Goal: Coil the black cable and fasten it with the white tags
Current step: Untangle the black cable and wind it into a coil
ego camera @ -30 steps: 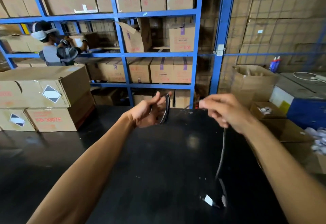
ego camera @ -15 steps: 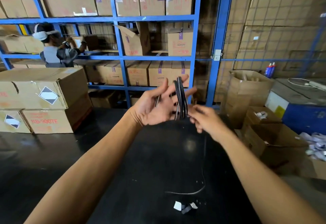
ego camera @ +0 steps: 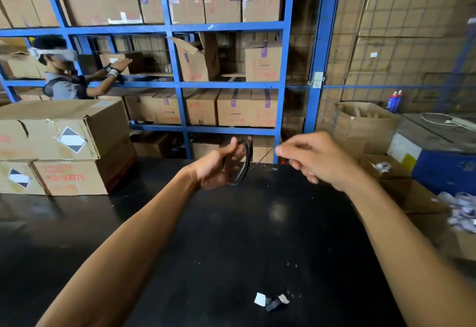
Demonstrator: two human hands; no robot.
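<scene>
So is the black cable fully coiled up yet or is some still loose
Partly coiled. The left hand holds several loops of the black cable, while a loose strand runs from them to the right hand, which pinches it. No white tags fastened yet.

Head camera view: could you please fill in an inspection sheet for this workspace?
Surface: black table, glossy, mostly bare.
Job's things: black cable coiled in left hand; white tags lying near the front edge.
Clutter: cardboard boxes stacked at far left.
Grippers: left hand grips the coil; right hand pinches the taut strand.
Cables: white cord on blue unit, right.
Surroundings: blue shelving with cartons; another person behind.
</scene>
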